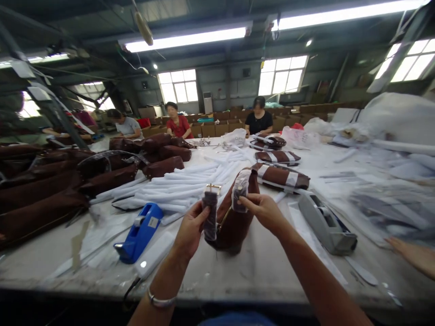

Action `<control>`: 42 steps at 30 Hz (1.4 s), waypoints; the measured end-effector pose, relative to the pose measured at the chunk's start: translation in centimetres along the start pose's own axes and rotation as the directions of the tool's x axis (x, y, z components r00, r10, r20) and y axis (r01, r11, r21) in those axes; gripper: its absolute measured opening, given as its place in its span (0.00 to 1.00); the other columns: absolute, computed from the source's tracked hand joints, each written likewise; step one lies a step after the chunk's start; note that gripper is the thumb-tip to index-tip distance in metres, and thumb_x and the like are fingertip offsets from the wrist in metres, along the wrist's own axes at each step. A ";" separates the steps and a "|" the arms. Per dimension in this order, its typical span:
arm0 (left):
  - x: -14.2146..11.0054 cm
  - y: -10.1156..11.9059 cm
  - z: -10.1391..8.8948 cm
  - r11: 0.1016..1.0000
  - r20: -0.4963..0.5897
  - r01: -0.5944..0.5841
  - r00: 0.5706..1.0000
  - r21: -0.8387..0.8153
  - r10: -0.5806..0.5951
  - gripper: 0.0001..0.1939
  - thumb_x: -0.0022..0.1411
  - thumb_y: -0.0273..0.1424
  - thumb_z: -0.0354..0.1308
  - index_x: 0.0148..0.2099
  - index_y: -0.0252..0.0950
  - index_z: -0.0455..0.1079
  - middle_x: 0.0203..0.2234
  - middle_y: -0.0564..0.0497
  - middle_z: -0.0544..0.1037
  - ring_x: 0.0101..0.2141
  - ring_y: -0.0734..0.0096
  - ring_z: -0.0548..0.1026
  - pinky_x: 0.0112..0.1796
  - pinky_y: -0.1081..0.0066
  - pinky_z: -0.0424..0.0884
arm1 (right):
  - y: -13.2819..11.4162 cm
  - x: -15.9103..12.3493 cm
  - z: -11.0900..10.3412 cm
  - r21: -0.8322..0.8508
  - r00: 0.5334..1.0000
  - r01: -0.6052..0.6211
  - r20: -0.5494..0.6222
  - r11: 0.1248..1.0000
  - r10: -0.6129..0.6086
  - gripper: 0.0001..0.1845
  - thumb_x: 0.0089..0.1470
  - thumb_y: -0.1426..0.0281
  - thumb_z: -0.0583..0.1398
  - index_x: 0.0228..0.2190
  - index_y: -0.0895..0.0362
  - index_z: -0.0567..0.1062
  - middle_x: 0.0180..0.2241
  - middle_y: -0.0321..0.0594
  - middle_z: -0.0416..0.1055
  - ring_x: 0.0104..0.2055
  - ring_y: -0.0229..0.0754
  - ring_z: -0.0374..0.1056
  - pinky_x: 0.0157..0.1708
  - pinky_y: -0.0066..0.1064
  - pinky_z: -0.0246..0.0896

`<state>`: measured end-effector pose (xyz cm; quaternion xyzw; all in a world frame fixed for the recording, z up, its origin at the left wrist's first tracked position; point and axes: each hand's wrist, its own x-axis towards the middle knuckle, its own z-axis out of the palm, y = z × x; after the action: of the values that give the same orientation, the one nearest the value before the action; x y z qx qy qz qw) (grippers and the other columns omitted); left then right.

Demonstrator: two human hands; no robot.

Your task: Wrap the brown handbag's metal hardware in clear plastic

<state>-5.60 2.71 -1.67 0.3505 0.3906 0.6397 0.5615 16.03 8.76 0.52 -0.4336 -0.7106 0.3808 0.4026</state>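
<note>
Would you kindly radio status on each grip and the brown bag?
Left grip on wrapped buckle strap. Right grip pinching wrapped dark tab. Brown bag between them. Blue tape dispenser aside, not obstructing.

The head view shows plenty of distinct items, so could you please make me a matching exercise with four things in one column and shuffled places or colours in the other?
Things:
1. Strap with gold-coloured buckle
2. Left-side tape dispenser
3. Right-side tape dispenser
4. Bracelet

Places or colours:
A. Grey
B. Around the left wrist
C. Held in the left hand
D. Blue

Right pairs: 1-C, 2-D, 3-A, 4-B
</note>
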 end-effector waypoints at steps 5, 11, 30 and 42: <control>0.3 -1.1 -0.6 0.995 -0.067 -0.045 0.997 -0.087 0.039 0.20 0.54 0.41 0.70 0.47 0.38 0.77 0.38 0.52 0.81 0.35 0.73 0.78 0.36 0.77 0.73 | 2.3 0.8 3.0 0.009 0.998 -0.039 -0.043 0.999 0.039 0.19 0.57 0.56 0.59 0.30 0.57 0.83 0.31 0.38 0.80 0.36 0.49 0.74 0.36 0.33 0.63; 1.8 -0.3 0.4 0.995 -0.078 -0.048 0.996 -0.093 0.041 0.21 0.52 0.42 0.71 0.44 0.35 0.77 0.31 0.52 0.81 0.29 0.73 0.78 0.33 0.76 0.74 | 1.4 1.5 5.8 0.133 0.996 -0.048 -0.066 0.990 0.057 0.21 0.56 0.53 0.61 0.30 0.58 0.83 0.30 0.40 0.80 0.34 0.48 0.74 0.34 0.32 0.63; 1.5 0.0 0.1 0.911 0.063 -0.158 0.987 0.381 0.145 0.20 0.56 0.41 0.67 0.48 0.37 0.79 0.44 0.48 0.79 0.42 0.65 0.77 0.41 0.72 0.74 | 0.5 0.4 8.0 0.711 0.972 -0.218 0.098 0.669 0.213 0.27 0.47 0.48 0.68 0.33 0.61 0.82 0.28 0.40 0.76 0.33 0.42 0.71 0.35 0.32 0.65; 1.0 1.0 -0.4 0.929 0.083 0.012 0.996 0.371 -0.046 0.30 0.57 0.43 0.67 0.60 0.40 0.71 0.44 0.49 0.81 0.36 0.69 0.79 0.35 0.75 0.74 | 0.0 -0.9 7.2 0.788 0.983 -0.165 0.177 0.594 0.038 0.22 0.48 0.56 0.70 0.40 0.59 0.83 0.32 0.41 0.78 0.37 0.44 0.72 0.46 0.37 0.63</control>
<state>-6.51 3.56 -0.96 0.4725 0.4836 0.5298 0.5120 9.82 6.53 -2.49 -0.2194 -0.4659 0.7102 0.4800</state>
